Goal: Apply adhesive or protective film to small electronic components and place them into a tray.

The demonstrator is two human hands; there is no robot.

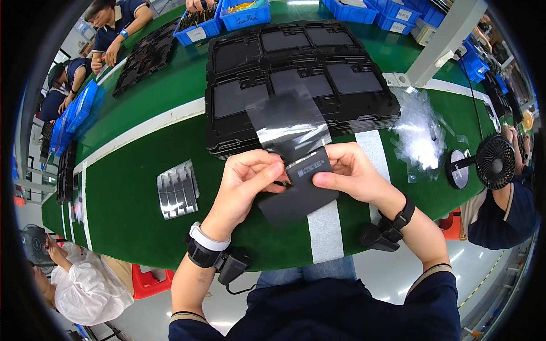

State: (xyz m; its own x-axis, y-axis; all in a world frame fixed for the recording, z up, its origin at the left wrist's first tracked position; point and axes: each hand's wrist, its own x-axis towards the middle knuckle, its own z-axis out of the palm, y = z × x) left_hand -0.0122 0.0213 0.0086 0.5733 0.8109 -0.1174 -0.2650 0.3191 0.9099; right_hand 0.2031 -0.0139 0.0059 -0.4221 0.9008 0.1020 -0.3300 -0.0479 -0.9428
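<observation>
A thin, flat black piece (299, 203) with faint light printing near its top edge is held tilted over the green table. My right hand (359, 175) grips it, thumb on the face and fingers behind. At its upper left corner my left hand (248, 177) is closed in a pinch; whether a film edge lies between its fingertips is too small to tell. Just beyond the piece, a shiny clear film (290, 122) overlaps the front of a stacked black tray (234, 134). The trays' compartments hold flat dark grey pieces (240, 98).
Left of my hands lies a sheet of silvery strips (177, 190). On the right are a heap of clear film scraps (420, 132), a small black fan (495, 161) and a metal post (441, 48). Blue bins (245, 17) line the far side. Co-workers sit around the table.
</observation>
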